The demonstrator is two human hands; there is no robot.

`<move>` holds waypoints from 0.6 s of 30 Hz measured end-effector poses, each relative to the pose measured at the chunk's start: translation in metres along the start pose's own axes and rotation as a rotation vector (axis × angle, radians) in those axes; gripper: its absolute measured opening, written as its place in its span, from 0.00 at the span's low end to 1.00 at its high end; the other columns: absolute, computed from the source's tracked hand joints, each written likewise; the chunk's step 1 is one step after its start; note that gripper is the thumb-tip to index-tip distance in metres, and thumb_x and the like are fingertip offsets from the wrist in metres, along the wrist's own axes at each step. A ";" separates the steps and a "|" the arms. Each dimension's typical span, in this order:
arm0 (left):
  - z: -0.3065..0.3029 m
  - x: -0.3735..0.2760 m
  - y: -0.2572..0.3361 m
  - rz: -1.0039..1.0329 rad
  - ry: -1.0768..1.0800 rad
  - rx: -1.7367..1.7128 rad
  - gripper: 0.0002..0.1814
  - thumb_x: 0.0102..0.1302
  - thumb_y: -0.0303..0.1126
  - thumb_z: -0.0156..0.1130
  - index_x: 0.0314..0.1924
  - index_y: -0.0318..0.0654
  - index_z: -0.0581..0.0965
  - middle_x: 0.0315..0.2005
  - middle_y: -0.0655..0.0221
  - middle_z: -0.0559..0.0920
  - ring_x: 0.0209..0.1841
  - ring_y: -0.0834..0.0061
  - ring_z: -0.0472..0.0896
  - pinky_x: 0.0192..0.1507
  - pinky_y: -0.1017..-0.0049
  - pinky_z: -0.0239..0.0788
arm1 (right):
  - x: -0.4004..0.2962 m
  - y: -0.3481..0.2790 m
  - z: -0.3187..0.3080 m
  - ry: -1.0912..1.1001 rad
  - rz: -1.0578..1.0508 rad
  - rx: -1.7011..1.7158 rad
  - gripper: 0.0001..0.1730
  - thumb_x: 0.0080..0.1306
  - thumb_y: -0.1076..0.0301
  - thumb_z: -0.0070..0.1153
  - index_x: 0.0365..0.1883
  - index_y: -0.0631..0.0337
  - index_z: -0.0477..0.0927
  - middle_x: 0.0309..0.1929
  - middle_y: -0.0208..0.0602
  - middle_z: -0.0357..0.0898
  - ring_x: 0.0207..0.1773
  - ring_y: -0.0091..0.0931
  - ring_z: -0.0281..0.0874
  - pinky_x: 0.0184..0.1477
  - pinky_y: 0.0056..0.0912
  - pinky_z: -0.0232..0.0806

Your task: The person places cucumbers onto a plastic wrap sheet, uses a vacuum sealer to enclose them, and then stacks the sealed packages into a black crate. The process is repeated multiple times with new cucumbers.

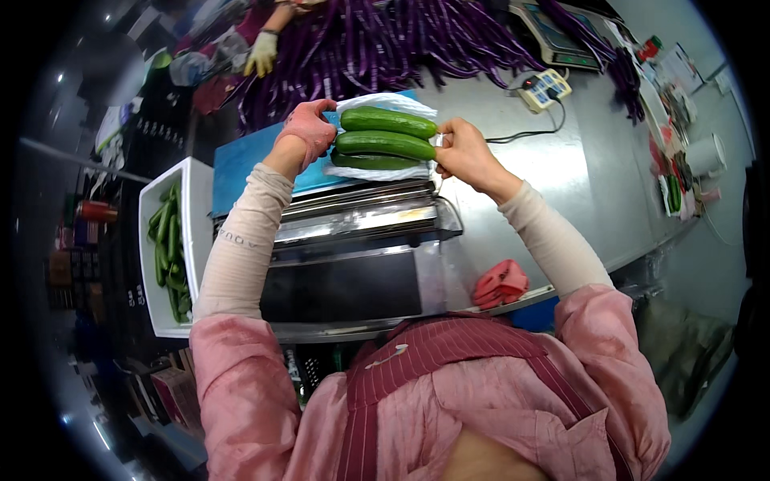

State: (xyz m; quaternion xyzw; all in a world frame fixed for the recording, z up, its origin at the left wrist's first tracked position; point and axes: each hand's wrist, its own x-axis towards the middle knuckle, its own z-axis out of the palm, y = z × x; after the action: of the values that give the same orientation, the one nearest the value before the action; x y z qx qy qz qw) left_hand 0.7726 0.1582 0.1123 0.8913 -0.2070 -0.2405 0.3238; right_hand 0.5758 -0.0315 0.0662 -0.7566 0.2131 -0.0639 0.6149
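Three green cucumbers (385, 144) lie side by side on white foam netting (388, 103), over a blue board (246, 159). My left hand (308, 129), in a pink glove, is at their left ends, its thumb and fingers near the netting's edge; whether it grips anything is unclear. My right hand (472, 153), bare, has its thumb and fingers at the right ends of the cucumbers. Its fingertips are partly hidden, so its hold cannot be told. Just below the netting is a metal-topped wrapping machine (361, 216) with a dark plate (343, 285).
A white foam box (201, 240) of cucumbers stands at left. Long purple eggplants (373, 48) cover the table's far side, near another person's gloved hand (263, 54). A power strip (544, 90) with a cable, a scale (562, 36) and a crumpled pink glove (502, 284) are on the steel table (607, 198).
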 end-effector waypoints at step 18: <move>-0.045 0.021 -0.166 0.043 0.130 -0.113 0.23 0.57 0.22 0.56 0.55 0.38 0.78 0.27 0.72 0.79 0.24 0.82 0.72 0.26 0.79 0.62 | 0.048 -0.015 0.121 0.042 -0.108 -0.640 0.15 0.55 0.63 0.60 0.32 0.68 0.82 0.35 0.57 0.83 0.41 0.48 0.82 0.46 0.46 0.72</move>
State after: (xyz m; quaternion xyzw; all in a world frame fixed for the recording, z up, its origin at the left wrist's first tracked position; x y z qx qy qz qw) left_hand 0.8502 0.2858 0.0243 0.8807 -0.1907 -0.1866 0.3913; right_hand 0.6663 0.0604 0.0438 -0.9202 0.1945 -0.0416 0.3371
